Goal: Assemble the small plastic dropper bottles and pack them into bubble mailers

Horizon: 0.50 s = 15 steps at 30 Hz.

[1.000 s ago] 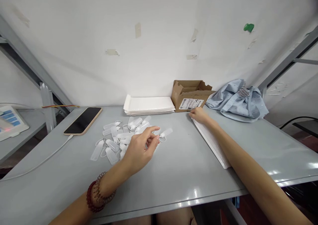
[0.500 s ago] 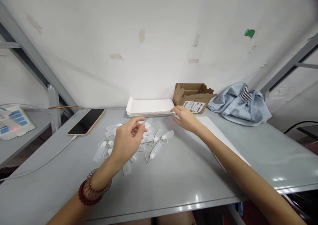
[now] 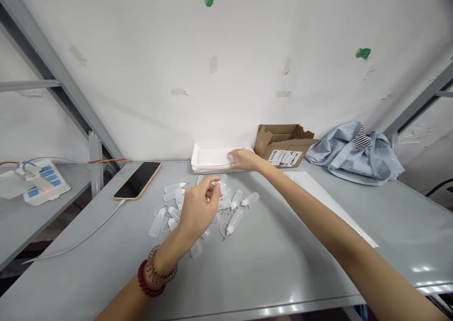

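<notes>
Several small translucent plastic bottles with ring caps (image 3: 198,205) lie scattered in the middle of the grey table (image 3: 262,259). Above that pile my left hand (image 3: 198,207) hovers with its fingers curled and pinched on one small bottle. My right hand (image 3: 243,159) reaches to the back of the table and its fingers rest on the right end of a stack of white flat envelopes (image 3: 212,158) by the wall. A single white envelope (image 3: 329,203) lies flat under my right forearm.
A phone (image 3: 138,180) on a white cable lies at the left. A cardboard box (image 3: 285,144) and a light blue cloth bag (image 3: 357,151) sit at the back right. A white device with blue buttons (image 3: 38,181) rests on the side table. Grey frame struts slant on both sides.
My right hand has moved left from the single envelope near the box to the stack of envelopes. My left hand has drawn its fingers into a pinch over the bottles.
</notes>
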Available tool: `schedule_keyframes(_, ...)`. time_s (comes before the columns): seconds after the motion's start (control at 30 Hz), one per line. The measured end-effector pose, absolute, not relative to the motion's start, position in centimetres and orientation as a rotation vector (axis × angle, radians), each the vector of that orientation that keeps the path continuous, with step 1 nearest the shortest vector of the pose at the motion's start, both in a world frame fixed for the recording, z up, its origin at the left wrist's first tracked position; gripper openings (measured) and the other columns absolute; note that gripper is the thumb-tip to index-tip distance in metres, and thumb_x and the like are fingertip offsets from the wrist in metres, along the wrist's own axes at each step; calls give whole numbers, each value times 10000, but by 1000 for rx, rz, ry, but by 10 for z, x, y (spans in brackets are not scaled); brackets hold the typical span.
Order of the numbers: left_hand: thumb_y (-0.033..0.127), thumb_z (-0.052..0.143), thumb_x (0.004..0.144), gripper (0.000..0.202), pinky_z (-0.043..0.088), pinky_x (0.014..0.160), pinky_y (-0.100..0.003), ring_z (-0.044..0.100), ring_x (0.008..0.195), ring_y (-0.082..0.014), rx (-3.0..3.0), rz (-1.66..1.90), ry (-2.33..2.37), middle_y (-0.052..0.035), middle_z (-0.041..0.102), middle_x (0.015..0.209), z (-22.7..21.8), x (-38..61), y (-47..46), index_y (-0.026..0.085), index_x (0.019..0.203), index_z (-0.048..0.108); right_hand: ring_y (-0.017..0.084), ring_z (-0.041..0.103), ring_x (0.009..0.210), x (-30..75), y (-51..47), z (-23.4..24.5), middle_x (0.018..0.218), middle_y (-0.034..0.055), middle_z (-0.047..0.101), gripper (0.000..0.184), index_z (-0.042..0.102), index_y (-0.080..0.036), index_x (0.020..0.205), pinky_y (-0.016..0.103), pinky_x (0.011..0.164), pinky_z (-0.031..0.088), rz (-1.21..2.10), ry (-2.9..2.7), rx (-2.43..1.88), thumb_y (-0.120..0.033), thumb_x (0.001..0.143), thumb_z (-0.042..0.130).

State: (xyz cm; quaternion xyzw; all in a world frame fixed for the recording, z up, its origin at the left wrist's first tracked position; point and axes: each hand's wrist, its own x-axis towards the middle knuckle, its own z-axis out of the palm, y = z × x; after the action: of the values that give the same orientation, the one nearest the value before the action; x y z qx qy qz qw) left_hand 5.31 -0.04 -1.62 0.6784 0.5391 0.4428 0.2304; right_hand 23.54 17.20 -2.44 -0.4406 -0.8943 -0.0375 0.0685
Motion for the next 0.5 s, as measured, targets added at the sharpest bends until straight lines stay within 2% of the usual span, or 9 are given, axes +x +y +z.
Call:
schedule_keyframes(0.17,325,473,863,240,466,564,-269,615,586,-160,1807,1208,1492,-24,666,704,-16,55,-1,168,995,599,276,649,898,228,158,-26,1001,196,666,316,568,-56,1124,358,773,472,-385,-2720,-1317,-48,835,439)
schedule_keyframes(0.23,387,494,856,299,485,619,-289,641,698,-189,1631,1279,1559,-51,682,816,-14,51,3,172,1047,579,296,620,1001,228,147,-23,1050,242,641,349,545,-10,1144,388,823,466,-493,-2683,-1299,8,846,364)
schedule_keyframes(0.3,456,519,837,434,495,665,-308,641,869,-234,1408,1365,1613,-104,669,999,-12,45,11,163,1157,518,313,533,1159,231,131,-22,1198,281,565,394,488,23,1219,417,898,443,-586,-2638,-1257,18,868,310)
schedule_keyframes(0.37,492,531,822,569,506,656,-316,623,962,-269,1266,1391,1613,-162,634,1110,-10,37,18,130,1251,435,319,443,1259,236,110,-24,1309,282,486,417,456,25,1267,447,966,411,-652,-2604,-1213,8,888,283)
schedule_keyframes(0.43,452,534,824,576,522,627,-309,644,918,-260,1199,1390,1567,-181,634,1118,-8,31,23,104,1264,408,306,407,1293,244,88,-31,1341,259,468,428,454,2,1286,467,1008,387,-707,-2563,-1172,1,899,272)
schedule_keyframes(0.5,351,536,818,474,537,627,-297,668,836,-226,1166,1378,1488,-158,666,1058,-6,28,24,95,1209,455,284,412,1296,253,69,-42,1325,237,497,433,453,-26,1300,450,1007,406,-804,-2432,-1063,-9,905,277)
